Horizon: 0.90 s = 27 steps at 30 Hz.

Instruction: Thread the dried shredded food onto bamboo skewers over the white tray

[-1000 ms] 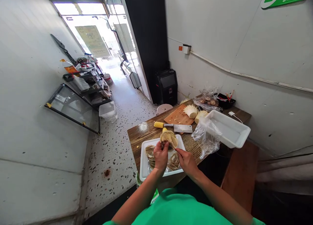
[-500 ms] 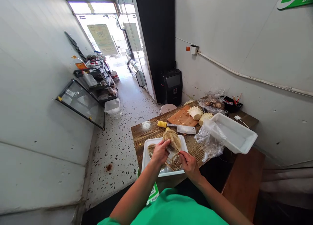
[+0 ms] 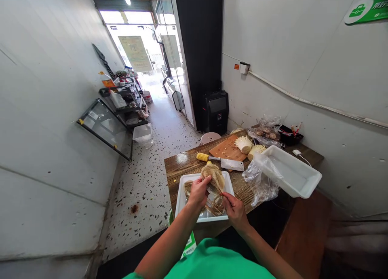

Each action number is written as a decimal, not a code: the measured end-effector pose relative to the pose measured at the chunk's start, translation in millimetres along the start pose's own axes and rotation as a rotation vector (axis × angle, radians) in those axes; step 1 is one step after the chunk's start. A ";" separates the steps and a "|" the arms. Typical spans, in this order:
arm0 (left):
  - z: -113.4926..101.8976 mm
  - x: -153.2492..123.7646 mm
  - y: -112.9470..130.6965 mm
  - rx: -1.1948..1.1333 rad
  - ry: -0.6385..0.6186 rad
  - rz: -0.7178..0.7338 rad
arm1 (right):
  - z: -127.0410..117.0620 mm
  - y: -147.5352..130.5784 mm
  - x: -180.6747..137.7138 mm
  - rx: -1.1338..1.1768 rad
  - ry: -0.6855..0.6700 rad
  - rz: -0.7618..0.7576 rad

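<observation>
Head view: at your far left, a glass panel (image 3: 104, 125) leans on the wall, next to a shelf (image 3: 130, 105) with many small goods, and a clear bin (image 3: 142, 133) is on the floor. Then your table (image 3: 172, 172) begins, with a white tray (image 3: 178, 200) near its edge. In this tray lie some brown pieces (image 3: 187, 187) and other sticks (image 3: 214, 209). Your left hand (image 3: 198, 193) is gripping the tan piece (image 3: 214, 177) above the tray, with the thumb on its upper face. The tan piece is tilted, and its narrow end points to your right hand (image 3: 235, 210). This hand is closed in a pinch on a thin stick (image 3: 222, 192) at that end (how deep the stick goes inside, I cannot tell). Behind the tan piece lies a corn (image 3: 202, 157), just beside the handle of the cleaver (image 3: 232, 164); the blade partly covers a corner of the board (image 3: 222, 149). More to the right are two enoki bunches (image 3: 243, 144), one on the board, then a plastic bag (image 3: 262, 186), which partly covers the end of a white tub (image 3: 287, 172).
</observation>
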<state>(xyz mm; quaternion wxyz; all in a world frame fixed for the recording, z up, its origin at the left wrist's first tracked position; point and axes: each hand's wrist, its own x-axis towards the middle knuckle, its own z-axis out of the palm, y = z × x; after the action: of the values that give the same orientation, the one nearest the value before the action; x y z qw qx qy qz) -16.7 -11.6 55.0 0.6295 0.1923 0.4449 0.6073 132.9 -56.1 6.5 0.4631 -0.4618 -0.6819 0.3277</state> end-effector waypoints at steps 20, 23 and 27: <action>1.7 8.6 -16.3 -0.061 -0.027 -0.123 | -3.8 -2.1 15.0 0.146 -0.148 0.290; -3.0 13.3 -9.6 -0.080 0.006 -0.083 | -14.0 -1.8 14.6 0.135 -0.222 0.308; -7.7 19.5 1.7 -0.098 0.035 -0.014 | -22.3 -1.6 8.3 -0.016 -0.154 0.196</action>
<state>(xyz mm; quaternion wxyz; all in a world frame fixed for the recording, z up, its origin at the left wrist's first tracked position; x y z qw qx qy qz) -26.5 4.7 45.9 0.6345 0.1477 0.4268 0.6273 152.0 -48.5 18.5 0.3712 -0.5033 -0.6696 0.4005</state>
